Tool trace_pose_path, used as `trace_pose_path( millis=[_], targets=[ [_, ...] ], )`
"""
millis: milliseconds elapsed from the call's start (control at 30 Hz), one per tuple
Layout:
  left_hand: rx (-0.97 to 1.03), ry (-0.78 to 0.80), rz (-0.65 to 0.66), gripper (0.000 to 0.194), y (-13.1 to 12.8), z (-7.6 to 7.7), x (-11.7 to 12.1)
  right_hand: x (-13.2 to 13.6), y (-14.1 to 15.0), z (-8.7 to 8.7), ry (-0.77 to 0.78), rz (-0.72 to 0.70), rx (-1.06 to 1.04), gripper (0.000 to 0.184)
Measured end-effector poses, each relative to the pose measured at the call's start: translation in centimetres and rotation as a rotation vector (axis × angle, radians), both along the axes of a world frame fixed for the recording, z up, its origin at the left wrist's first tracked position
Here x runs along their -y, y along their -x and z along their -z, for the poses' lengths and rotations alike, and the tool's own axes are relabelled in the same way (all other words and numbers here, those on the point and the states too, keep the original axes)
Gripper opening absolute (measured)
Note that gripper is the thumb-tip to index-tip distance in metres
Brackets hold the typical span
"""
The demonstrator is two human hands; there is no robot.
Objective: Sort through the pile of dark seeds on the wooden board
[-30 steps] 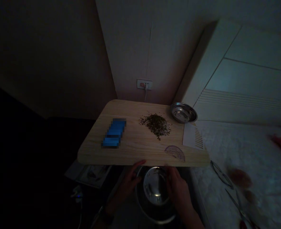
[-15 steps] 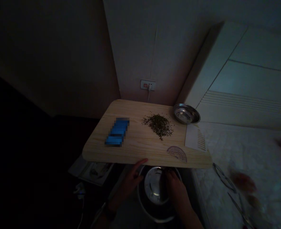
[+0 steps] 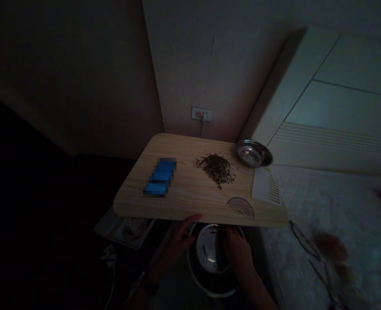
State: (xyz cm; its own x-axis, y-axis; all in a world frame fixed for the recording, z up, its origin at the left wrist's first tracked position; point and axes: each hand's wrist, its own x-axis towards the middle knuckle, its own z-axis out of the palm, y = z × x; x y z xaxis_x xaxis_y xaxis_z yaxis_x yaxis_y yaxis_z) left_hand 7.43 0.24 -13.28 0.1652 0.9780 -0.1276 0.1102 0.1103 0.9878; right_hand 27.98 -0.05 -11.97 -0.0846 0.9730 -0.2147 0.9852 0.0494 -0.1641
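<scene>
Below the table's front edge, a small shiny metal bowl (image 3: 208, 254) sits inside a larger metal basin (image 3: 195, 280). My left hand (image 3: 181, 241) is at the basin's left rim, fingers apart, the index finger stretched along the table edge; nothing shows in it. At the right side of the small bowl, my right hand (image 3: 238, 252) reaches in with its fingers bent together. Its fingertips are lost in shadow, so what they hold is hidden. On the wooden table (image 3: 184, 206) lies a spread pile of small dark green grains (image 3: 218, 168).
A metal bowl (image 3: 254, 153) stands at the table's back right corner, near a white sheet with a toothed edge (image 3: 265, 186). A protractor (image 3: 241, 207) and a blurred-out blue rectangle (image 3: 160, 177) lie on the table. At right is a bed (image 3: 306, 193); behind, a wall socket (image 3: 201, 113).
The view has shifted very slightly. Both hands keep almost the same place at the small bowl and basin, and the grain pile looks unchanged.
</scene>
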Motion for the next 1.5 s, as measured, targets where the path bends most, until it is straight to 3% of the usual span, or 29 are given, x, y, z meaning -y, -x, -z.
trace_pose_path(
  millis=[200, 833, 967, 1067, 1133, 1333, 1500],
  targets=[
    [0.018, 0.081, 0.028, 0.059, -0.2, -0.7, -0.1, -0.2, 0.2, 0.0, 0.008, 0.014, 0.036, 0.026],
    [-0.008, 0.023, 0.037, 0.06, 0.0, -0.2, 0.0, -0.6, 0.5, 0.3, 0.083, -0.067, 0.105, 0.027],
    [-0.009, 0.004, 0.033, 0.059, 0.0, -0.2, -0.1, -0.6, 0.4, -0.1, 0.095, -0.031, 0.027, 0.024],
    [0.0, -0.001, 0.041, 0.058, 0.1, -0.2, 0.0, -0.4, -0.1, -0.5, 0.089, 0.034, -0.184, 0.017],
    [0.008, 0.007, 0.052, 0.059, 0.1, -0.1, 0.0, -0.1, -0.5, -0.8, 0.128, 0.09, -0.457, 0.012],
    [0.012, 0.0, 0.026, 0.049, 0.0, -0.2, -0.1, 0.7, -0.8, -2.2, 0.537, 0.171, -1.5, 0.027],
    [0.035, 0.021, 0.031, 0.051, 0.0, -0.1, -0.2, 0.9, -0.4, -3.8, 0.596, 0.228, -1.821, 0.029]
  ],
)
